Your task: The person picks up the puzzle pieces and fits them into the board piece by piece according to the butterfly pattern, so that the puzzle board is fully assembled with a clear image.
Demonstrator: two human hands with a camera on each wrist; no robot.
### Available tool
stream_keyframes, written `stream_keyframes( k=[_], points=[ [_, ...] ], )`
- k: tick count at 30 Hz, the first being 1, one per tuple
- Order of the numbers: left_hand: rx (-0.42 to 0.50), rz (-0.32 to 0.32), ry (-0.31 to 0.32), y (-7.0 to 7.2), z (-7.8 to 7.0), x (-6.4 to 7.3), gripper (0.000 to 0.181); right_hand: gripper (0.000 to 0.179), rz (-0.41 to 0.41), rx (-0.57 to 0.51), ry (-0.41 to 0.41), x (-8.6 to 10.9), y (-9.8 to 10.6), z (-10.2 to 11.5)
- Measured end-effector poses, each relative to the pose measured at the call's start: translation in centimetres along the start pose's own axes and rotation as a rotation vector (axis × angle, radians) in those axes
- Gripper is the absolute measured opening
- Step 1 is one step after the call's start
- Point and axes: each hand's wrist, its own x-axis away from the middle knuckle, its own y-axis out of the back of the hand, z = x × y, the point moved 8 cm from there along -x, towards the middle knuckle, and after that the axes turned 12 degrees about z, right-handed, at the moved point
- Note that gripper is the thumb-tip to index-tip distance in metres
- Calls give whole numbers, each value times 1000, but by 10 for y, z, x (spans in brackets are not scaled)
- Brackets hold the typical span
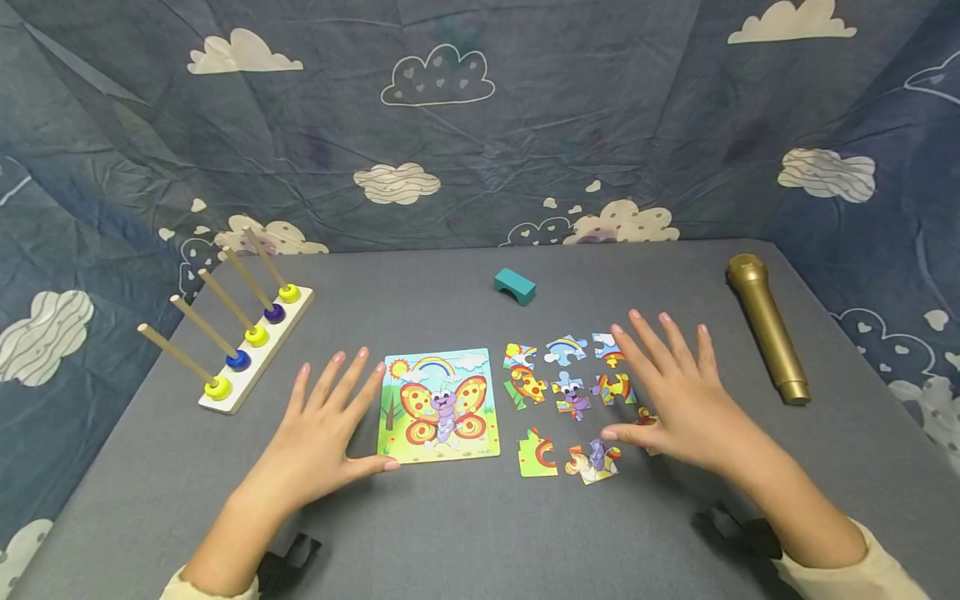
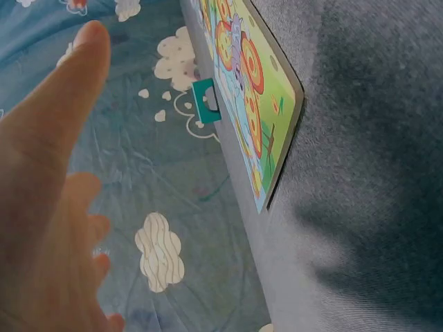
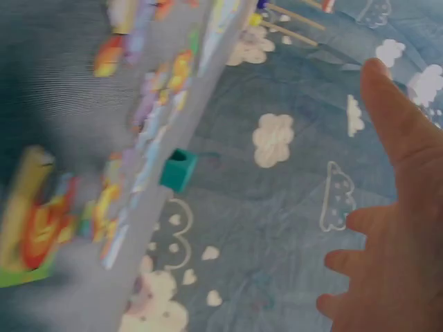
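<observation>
In the head view a square butterfly picture board lies flat left of the table's middle. My left hand hovers at its left edge with fingers spread, holding nothing. To the board's right several jigsaw pieces lie apart in loose rows, among them a rainbow piece, a purple-faced piece and a green corner piece. Over the right side of these pieces my right hand is spread and holds nothing. It partly hides one piece. The right wrist view is blurred.
At the left stands a peg stacker with yellow and blue rings on tilted-looking wooden pegs. A teal arch block sits behind the pieces. The gold microphone lies at the right. A cloud-print cloth hangs behind the grey table.
</observation>
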Motion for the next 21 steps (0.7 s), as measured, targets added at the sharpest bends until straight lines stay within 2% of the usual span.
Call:
stream_keyframes(
  k=[6,11,16,21],
  points=[
    [18,-95,-56,4,2,-1,103,110,-120,-119,107,-24,21,15],
    [90,-185,-86,2,7,-4,99,102,-173,-271,151,-52,25,23],
    [268,-199,-46,-9,17,-10,97,91,-129,-480,112,-82,8,22],
    [500,-136,3,-30,28,-18,91,82,-30,-620,55,-104,-26,16]
  ],
)
